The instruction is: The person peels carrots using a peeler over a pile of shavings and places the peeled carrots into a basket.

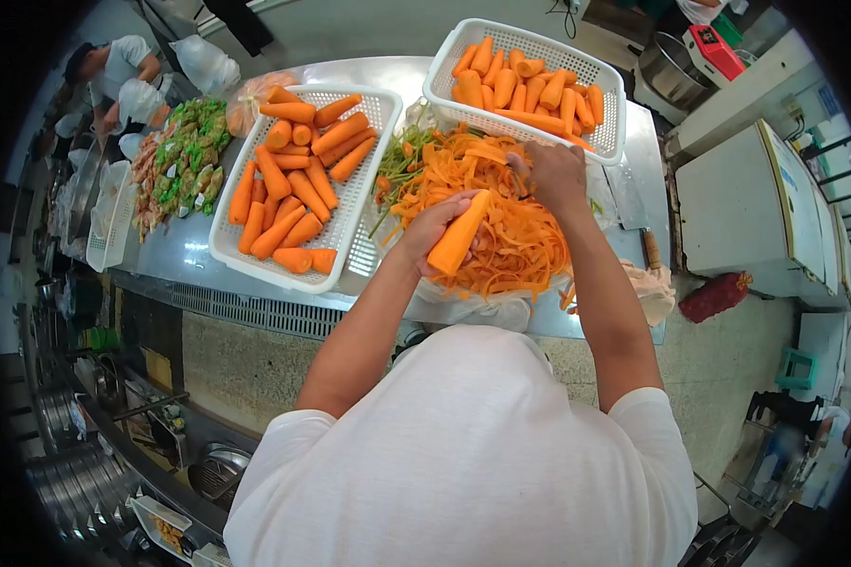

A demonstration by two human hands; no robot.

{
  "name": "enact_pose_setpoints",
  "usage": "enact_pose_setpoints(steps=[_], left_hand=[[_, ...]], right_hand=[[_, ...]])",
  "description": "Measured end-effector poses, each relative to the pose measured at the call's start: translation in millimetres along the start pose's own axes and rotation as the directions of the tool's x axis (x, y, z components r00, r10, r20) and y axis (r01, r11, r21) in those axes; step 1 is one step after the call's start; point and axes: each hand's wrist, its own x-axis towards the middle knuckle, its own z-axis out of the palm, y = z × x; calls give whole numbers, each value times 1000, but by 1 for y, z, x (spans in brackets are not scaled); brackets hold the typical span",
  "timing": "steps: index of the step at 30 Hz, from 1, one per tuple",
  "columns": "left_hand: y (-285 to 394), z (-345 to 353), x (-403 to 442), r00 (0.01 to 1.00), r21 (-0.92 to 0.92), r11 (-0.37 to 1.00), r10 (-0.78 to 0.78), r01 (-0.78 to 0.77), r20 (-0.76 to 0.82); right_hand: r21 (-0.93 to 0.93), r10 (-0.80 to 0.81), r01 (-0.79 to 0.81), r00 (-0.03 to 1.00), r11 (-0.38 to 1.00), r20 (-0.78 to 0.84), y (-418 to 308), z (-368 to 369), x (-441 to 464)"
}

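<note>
My left hand (429,229) is closed around a peeled carrot (460,238), its narrow end tilted up and away from me. My right hand (556,174) is just beyond the carrot's tip, over the far right of a heap of carrot peels (520,246). Its fingers are curled; whatever they hold is too small to make out. Green carrot tops (399,180) stick out at the heap's left. To the left, a white perforated basket (348,231) contains many carrots (307,184). Another white basket (616,118), behind my right hand, holds shorter-looking, smooth carrots (501,85).
A cleaver with a wooden handle (651,249) lies at the right of the steel table (175,260), near a crumpled pale cloth or bag (649,295). Green and brown packets (182,156) are piled at left. Beyond, a person (123,76) bends over. A red sack (715,297) sits on the floor.
</note>
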Motion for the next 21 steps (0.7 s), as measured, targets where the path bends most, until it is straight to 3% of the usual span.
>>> enact_pose_setpoints(steps=[2, 3, 5, 6, 8, 9, 11, 13, 15, 19, 21], left_hand=[[0, -3, -6, 1000, -130, 991, 16, -14, 13], [1, -5, -6, 1000, -130, 991, 24, -22, 17], [0, -13, -3, 1000, -97, 995, -20, 22, 21], [2, -14, 0, 1000, -99, 995, -12, 14, 22], [9, -16, 12, 994, 110, 989, -104, 100, 29], [16, -11, 22, 995, 107, 990, -97, 94, 29], [32, 6, 55, 995, 325, 945, 71, -46, -64], [54, 20, 99, 949, 119, 954, 288, -274, -128], [78, 47, 116, 847, -125, 840, 511, -528, -143], [97, 55, 103, 820, -54, 826, 545, -561, -176], [100, 29, 78, 776, 529, 671, 630, -519, -37]], right_hand=[[66, 159, -166, 983, 984, 93, 20, 14, -7], [63, 154, -159, 984, 985, 88, 25, 17, -12], [246, 314, -372, 917, 895, 244, 28, 15, -29], [246, 308, -364, 921, 898, 240, 27, 11, -37], [368, 434, -547, 831, 752, 348, 22, 3, -56], [369, 428, -541, 835, 756, 347, 20, 0, -65], [494, 482, -603, 798, 626, 363, 16, -6, -83], [543, 476, -616, 787, 571, 392, 14, -10, -95], [595, 462, -618, 783, 513, 415, 11, -16, -101], [666, 451, -602, 790, 441, 415, 9, -28, -111], [685, 434, -602, 789, 410, 434, 13, -32, -122]])
